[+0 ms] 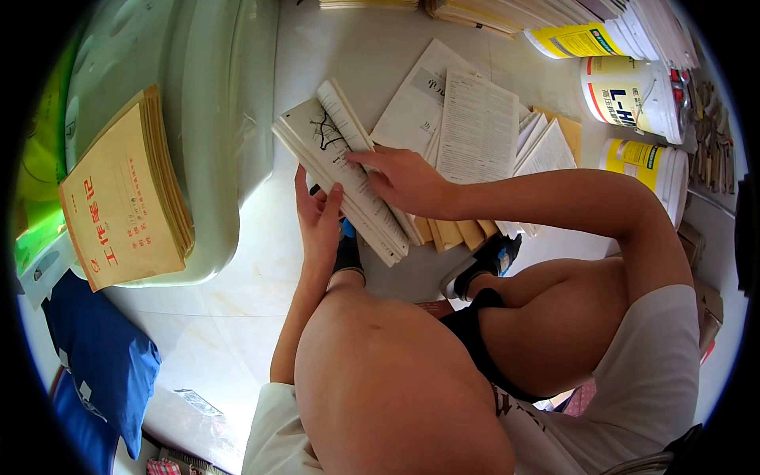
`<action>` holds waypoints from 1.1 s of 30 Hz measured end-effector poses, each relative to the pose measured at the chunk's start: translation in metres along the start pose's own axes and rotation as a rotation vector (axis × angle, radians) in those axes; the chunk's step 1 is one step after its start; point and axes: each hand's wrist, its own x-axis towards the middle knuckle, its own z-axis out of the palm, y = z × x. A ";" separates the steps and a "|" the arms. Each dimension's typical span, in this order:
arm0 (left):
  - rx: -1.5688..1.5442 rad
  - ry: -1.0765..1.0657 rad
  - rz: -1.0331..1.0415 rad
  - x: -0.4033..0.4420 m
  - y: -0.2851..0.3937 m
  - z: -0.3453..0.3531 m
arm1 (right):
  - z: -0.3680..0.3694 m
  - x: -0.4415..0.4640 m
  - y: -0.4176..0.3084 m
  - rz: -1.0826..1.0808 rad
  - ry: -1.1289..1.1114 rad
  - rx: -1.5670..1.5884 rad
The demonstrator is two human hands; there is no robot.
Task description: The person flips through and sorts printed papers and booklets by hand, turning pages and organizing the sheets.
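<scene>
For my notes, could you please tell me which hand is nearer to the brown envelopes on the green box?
Left. The left hand grips the booklet, to the right of the envelopes across a gap; the right hand is farther right, its fingers over the booklet.

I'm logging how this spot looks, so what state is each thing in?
Booklet: open, tilted, pages fanned
Left hand: gripping the booklet's edge
Right hand: fingers on the booklet
Printed papers: loose, overlapping
Brown envelopes: stacked on the pale green plastic surface
Blue fabric item: creased
Shoes: worn
</scene>
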 end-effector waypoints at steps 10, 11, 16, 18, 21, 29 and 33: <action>-0.009 0.025 0.001 -0.003 0.002 0.006 | -0.004 0.002 -0.011 0.072 -0.043 -0.056; -0.013 0.033 0.002 -0.002 0.001 0.005 | -0.004 0.002 -0.012 0.094 -0.060 -0.055; -0.009 0.034 0.000 -0.001 0.001 0.004 | -0.003 0.001 -0.010 0.103 -0.059 -0.045; -0.019 0.006 0.001 0.000 -0.002 0.001 | -0.001 0.001 -0.008 0.101 -0.049 -0.055; -0.004 0.009 0.000 0.001 -0.004 0.000 | 0.001 0.002 -0.006 0.076 -0.035 -0.030; 0.041 0.015 0.001 0.002 -0.005 0.002 | -0.007 0.003 -0.022 0.118 -0.057 0.007; 0.041 0.026 0.004 0.001 -0.006 0.002 | -0.002 0.000 -0.015 0.062 -0.079 -0.061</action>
